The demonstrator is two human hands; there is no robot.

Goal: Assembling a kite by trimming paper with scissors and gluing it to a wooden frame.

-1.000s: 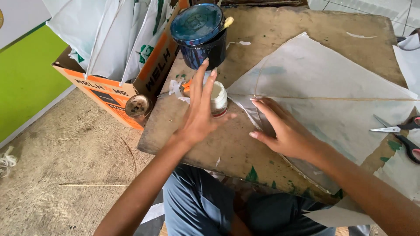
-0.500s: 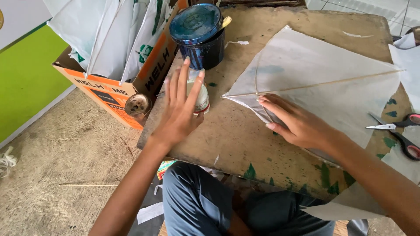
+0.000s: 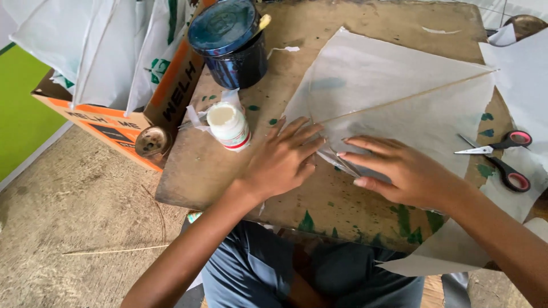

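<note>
Your left hand (image 3: 282, 162) and right hand (image 3: 402, 174) lie flat and open, fingers pressing the near corner of the white paper kite (image 3: 394, 102) on the wooden board (image 3: 211, 165). The glue bottle (image 3: 229, 125) stands just left of them.

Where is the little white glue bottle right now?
In the head view, the white glue bottle stands on the wooden board, left of the left hand and just below the dark blue tin.

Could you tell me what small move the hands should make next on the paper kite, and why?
Probably press and smooth the kite's lower corner down: both the left hand and right hand lie flat on the paper kite, fingertips meeting where the thin sticks converge.
</note>
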